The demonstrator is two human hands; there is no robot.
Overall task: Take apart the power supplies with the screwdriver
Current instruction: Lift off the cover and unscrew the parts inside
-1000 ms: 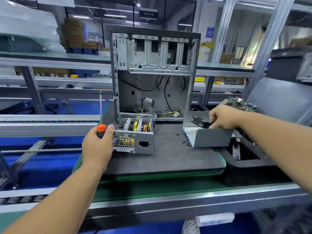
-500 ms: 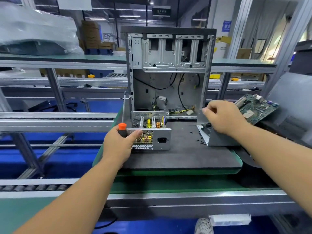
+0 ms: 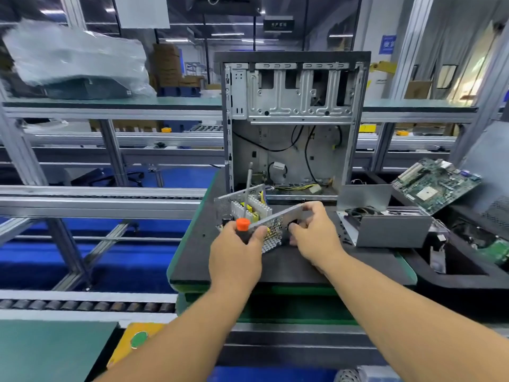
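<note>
The power supply (image 3: pixel 256 216) I hold is bare metal, grey and a bit shiny, with lots of small holes in its side. My screwdriver (image 3: pixel 243 216) has a thin shiny metal rod and a smooth orange plastic cap. The mat (image 3: pixel 198 244) on the surface is dark, soft-looking and not shiny. The computer case (image 3: pixel 292 119) is dull silver metal inside. The cover (image 3: pixel 385 227) beside it is plain grey metal. The circuit board (image 3: pixel 435 186) looks green and bumpy.

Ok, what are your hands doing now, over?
Left hand grips screwdriver and power supply. Right hand holds its front panel, unit tilted. Removed cover sits right, clear.
</note>
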